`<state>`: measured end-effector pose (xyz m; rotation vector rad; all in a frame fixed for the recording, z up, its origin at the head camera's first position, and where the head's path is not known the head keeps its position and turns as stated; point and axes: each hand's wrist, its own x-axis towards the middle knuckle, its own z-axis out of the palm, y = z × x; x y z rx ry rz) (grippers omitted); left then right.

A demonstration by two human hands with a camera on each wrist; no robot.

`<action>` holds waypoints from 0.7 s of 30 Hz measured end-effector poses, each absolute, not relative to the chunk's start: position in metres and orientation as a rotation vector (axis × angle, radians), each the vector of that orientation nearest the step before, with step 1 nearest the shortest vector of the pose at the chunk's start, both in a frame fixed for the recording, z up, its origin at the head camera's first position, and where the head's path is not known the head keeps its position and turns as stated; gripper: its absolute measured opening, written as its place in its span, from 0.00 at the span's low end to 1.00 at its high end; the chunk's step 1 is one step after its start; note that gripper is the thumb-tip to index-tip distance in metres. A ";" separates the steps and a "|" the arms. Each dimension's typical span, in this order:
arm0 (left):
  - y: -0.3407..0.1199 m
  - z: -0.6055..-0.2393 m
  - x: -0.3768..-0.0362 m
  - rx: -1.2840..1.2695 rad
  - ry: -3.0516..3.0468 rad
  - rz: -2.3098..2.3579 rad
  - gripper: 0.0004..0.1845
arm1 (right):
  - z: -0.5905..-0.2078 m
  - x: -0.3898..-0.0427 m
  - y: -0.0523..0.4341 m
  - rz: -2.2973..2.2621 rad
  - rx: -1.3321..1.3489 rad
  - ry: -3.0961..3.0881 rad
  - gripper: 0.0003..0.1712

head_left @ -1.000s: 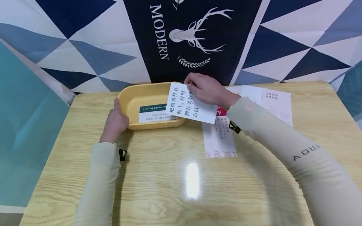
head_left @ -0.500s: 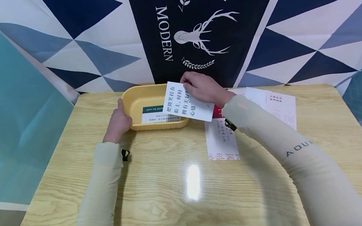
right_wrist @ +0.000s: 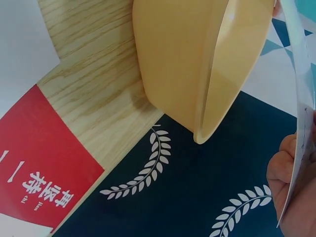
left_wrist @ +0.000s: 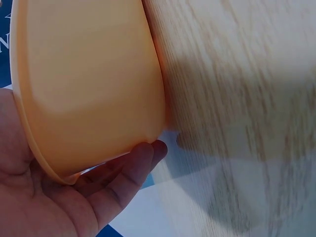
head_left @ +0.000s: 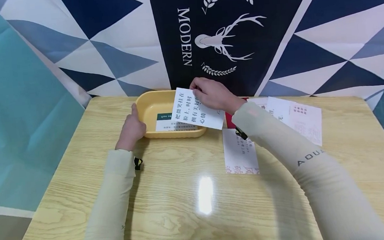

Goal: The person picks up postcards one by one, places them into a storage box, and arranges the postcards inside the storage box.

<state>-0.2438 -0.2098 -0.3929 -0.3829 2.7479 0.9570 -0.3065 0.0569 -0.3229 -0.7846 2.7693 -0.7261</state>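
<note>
1. We see a wood-grained table (head_left: 170, 196) under the yellow basket (head_left: 174, 134), with a bright streak of glare (head_left: 205, 195) in front of the basket.
2. Behind the basket we have a patterned backdrop (head_left: 323, 40): its dark panel (head_left: 169, 36) bears a pale deer's head, leaf sprigs and the word MODERN, with navy, blue and white triangles either side.
3. Left of the basket, past the table's edge, we see a teal surface (head_left: 28, 116).
4. Right of the basket lie a red card (right_wrist: 49, 158) and white printed sheets (head_left: 307, 121), partly hidden by a pale sleeve (head_left: 291, 150).
5. Inside the basket we find a green-and-white card (head_left: 164, 122).
6. The left hand (head_left: 131, 128) grips the basket's left end, fingers curled along its outside.
7. The right hand (head_left: 213, 94) pinches a white card (head_left: 191, 116) over the basket's right part, lettering facing us.
</note>
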 end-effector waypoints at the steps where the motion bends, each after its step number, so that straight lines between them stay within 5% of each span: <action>1: -0.209 -0.393 -0.244 -0.385 2.747 0.957 0.43 | -0.323 -0.307 0.056 -0.725 -0.784 2.772 0.15; 21: -0.209 -0.393 -0.247 -0.414 2.732 0.935 0.43 | -0.332 -0.323 0.029 -0.695 -0.889 2.785 0.13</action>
